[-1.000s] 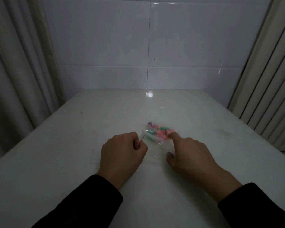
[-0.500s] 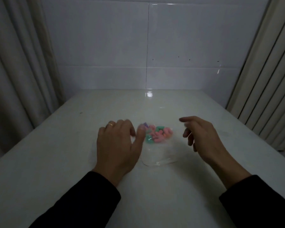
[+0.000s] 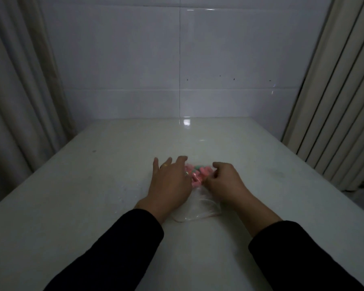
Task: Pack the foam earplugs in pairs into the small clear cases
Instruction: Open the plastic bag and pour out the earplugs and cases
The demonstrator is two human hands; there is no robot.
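A clear plastic bag (image 3: 200,211) lies on the white table (image 3: 88,198) between my hands, its open mouth towards me. Several pink and green foam earplugs (image 3: 199,174) are bunched at its far end. My left hand (image 3: 169,183) lies flat with fingers spread, at the bag's left edge beside the earplugs. My right hand (image 3: 225,181) is curled, its fingertips pinching the bag's far right part next to the earplugs. I cannot make out any small clear case in the dim light.
A tiled wall (image 3: 177,70) closes off the table's far edge. Curtains hang on the left (image 3: 19,101) and on the right (image 3: 334,101). The table's right edge drops to the floor near the right curtain.
My left hand opened from a fist and moved forward to the bag's left side. My right hand lifted off, then came back and closed on the bag by the earplugs.
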